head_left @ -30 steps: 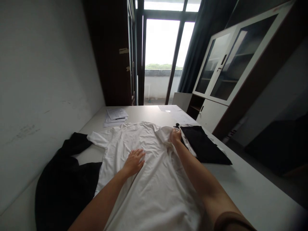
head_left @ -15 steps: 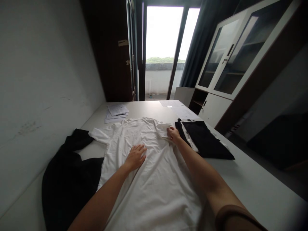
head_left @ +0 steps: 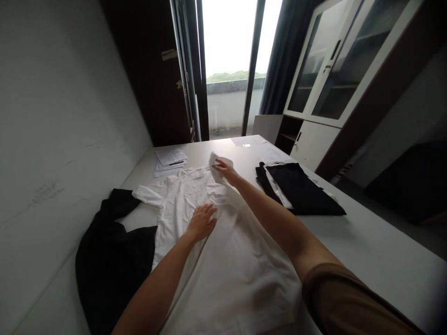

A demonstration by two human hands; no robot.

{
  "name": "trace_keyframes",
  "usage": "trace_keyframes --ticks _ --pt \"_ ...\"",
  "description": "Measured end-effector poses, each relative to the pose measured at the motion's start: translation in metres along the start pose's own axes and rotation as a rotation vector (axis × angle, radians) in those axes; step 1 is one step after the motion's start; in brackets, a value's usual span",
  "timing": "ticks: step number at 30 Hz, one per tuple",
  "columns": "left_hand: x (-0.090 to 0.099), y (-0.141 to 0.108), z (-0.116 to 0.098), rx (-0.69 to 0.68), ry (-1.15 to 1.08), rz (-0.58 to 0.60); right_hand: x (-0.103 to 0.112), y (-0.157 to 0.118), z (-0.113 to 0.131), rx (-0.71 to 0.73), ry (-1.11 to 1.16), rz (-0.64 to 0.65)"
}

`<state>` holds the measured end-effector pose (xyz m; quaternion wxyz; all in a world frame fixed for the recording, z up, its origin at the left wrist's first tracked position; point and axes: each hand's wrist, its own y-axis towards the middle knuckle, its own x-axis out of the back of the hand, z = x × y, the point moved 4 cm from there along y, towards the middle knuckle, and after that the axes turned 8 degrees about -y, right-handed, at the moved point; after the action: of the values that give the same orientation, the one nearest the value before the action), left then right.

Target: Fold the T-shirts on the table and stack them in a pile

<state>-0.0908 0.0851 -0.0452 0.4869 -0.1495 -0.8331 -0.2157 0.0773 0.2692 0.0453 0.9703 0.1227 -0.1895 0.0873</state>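
Head view: white shirt [head_left: 237, 260] spread on table [head_left: 363, 251], right side turned inward. Left hand [head_left: 201, 223] flat on it, fingers slightly apart, likely anchoring cloth. Right hand [head_left: 225, 170] clamped on raised sleeve [head_left: 213, 159], apparently controlling loose edge. Folded clothes [head_left: 302, 190] lie apart, likely leaving working room.

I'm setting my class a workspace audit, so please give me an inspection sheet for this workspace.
Surface: white table, brightest at its far end.
Job's things: white shirt, laid out, wrinkled.
Clutter: papers at the far left; black garment left of the shirt; folded clothes to its right.
Grips: left grip rests on the shirt; right grip holds a raised part of it.
Cables: nothing seen.
Surroundings: wall at left; glass doors and dark curtain ahead; cabinet at right.
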Motion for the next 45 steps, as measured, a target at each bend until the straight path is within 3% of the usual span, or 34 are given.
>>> trace_keyframes --ticks 2,4,6,8,12,16,19,22,24,30,34,40,45 --pt "0.002 0.000 -0.001 0.000 0.003 0.007 -0.039 -0.015 0.000 0.030 -0.064 0.209" --pt "0.003 0.001 -0.003 -0.005 0.007 0.010 -0.058 -0.033 -0.006 0.068 -0.223 0.235" --pt "0.003 0.001 -0.004 -0.008 0.011 0.009 -0.058 -0.049 -0.015 0.104 -0.358 0.164" --pt "0.003 0.001 -0.005 -0.002 0.011 0.011 -0.042 -0.064 -0.024 0.127 -0.432 0.089" --pt "0.003 0.001 -0.006 0.008 0.000 0.008 0.016 -0.101 -0.037 0.108 -0.634 -0.016" --pt "0.000 0.001 -0.005 0.010 -0.028 -0.020 0.054 -0.169 -0.049 -0.009 -0.813 0.066" --pt "-0.003 0.002 -0.005 0.012 -0.038 -0.036 0.062 -0.226 -0.056 -0.047 -0.893 0.071" --pt "-0.003 0.003 -0.007 0.015 -0.039 -0.043 0.060 -0.265 -0.053 -0.041 -0.948 0.125" --pt "-0.002 0.001 -0.008 0.011 -0.037 -0.038 0.061 -0.277 -0.049 -0.068 -1.002 0.172" --pt "-0.001 -0.006 -0.008 -0.010 -0.032 -0.035 0.076 -0.302 -0.040 -0.201 -1.211 0.157" --pt "0.000 -0.004 -0.007 -0.032 -0.059 -0.059 0.080 -0.313 -0.031 -0.260 -1.052 0.134" --pt "0.005 0.001 -0.027 -0.124 -0.256 -0.131 0.078 -0.306 0.001 -0.124 -0.504 0.153" --pt "-0.004 0.001 -0.042 -0.024 -0.522 0.008 0.055 -0.311 0.010 -0.141 -0.180 0.199"
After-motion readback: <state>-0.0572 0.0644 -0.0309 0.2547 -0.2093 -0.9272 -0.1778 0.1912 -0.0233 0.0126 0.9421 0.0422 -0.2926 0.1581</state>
